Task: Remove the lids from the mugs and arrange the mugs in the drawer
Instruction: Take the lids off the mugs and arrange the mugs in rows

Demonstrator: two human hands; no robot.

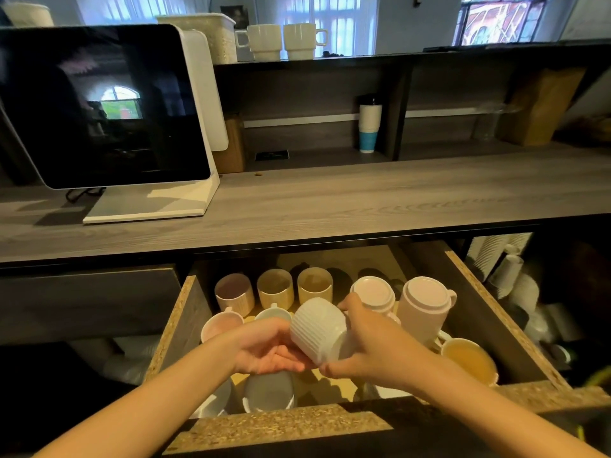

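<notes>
Over the open drawer (476, 292) I hold a white ribbed mug (317, 328), tilted on its side. My right hand (367, 345) grips it from the right, fingers curled round its far end. My left hand (264, 350) cups it from below on the left, palm up. Whether a lid is on this mug is hidden by my hands. In the drawer stand three open mugs (276, 289) in the back row, and two pink mugs with lids (426, 304) at the right. Several more open mugs sit nearer me, one yellow mug (468, 361) at the right.
A grey wooden counter (330, 200) runs above the drawer, with a dark screen on a white stand (99, 107) at its left. Two cream mugs (281, 41) stand on the top shelf. Stacked paper cups (368, 127) sit in the shelf recess, more at the right of the drawer.
</notes>
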